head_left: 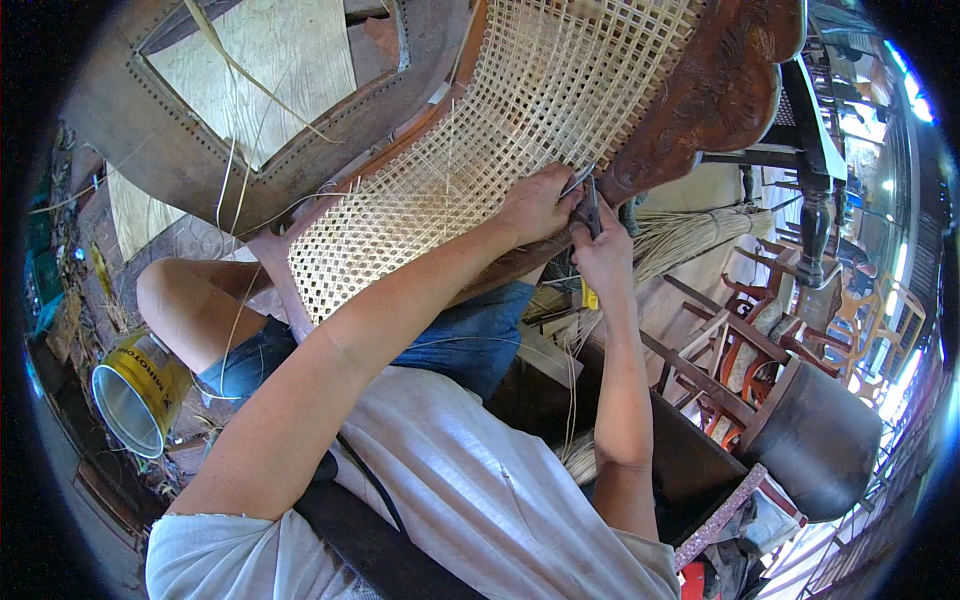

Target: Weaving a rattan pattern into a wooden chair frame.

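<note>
In the head view, a woven cane panel (400,200) with lots of little holes sits in a brown wooden chair frame (700,95), tilted over the person's lap, above the blue shorts (470,335). The frame has curvy carving at its far right end. The left hand (540,207) is at the right edge of the cane, its fingers bent in close together; I cannot tell if they pinch a strand. The right hand (606,260) is just beside it, wrapped around a dark hand tool (593,208), whose tip is by the left fingers. A bit of yellow shows under the right hand. On the far left is a brown panel (110,95) with a big hole in it. A yellow bucket (160,372) lies on its side near the left knee. To the right are a bundle of long strands (685,240) and some wooden chairs (728,355).
</note>
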Demonstrator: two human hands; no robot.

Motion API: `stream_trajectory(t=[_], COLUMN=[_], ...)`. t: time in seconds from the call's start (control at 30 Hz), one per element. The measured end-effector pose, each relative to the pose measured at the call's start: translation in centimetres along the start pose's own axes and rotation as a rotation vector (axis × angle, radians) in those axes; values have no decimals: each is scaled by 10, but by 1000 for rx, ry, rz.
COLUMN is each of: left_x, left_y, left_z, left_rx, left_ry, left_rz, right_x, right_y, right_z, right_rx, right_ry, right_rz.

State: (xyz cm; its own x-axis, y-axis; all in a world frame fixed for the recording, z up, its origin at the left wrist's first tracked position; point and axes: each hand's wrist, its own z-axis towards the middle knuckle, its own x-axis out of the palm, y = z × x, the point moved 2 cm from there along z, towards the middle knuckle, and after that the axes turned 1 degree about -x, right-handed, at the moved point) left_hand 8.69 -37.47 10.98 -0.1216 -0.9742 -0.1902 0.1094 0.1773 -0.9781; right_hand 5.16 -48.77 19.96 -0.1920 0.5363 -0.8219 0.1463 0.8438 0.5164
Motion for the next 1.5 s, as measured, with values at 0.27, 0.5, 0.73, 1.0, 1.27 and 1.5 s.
stream_trajectory(t=[0.27,0.5,0.73,1.0,1.27,1.5], left_x=[15,-5,-20,-91,-253,-316], left_y=[13,-9,-16,-20,14,56], left_z=[-10,-1,8,-46,-140,-180], left_rx=[-119,-340,-430,-128,-206,-325], left_ry=[-11,13,138,293,318,148], left_rz=[-8,-52,-118,-91,96,-14], right_x=[19,15,6,28,117,105], right_y=[-19,15,2,-6,-54,-11], right_z=[3,-27,-73,-143,-200,-188], right_rx=[41,52,280,330,-282,-114], right_ry=[53,-81,-57,856,1053,1170], right_rz=[138,337,633,341,-73,-205])
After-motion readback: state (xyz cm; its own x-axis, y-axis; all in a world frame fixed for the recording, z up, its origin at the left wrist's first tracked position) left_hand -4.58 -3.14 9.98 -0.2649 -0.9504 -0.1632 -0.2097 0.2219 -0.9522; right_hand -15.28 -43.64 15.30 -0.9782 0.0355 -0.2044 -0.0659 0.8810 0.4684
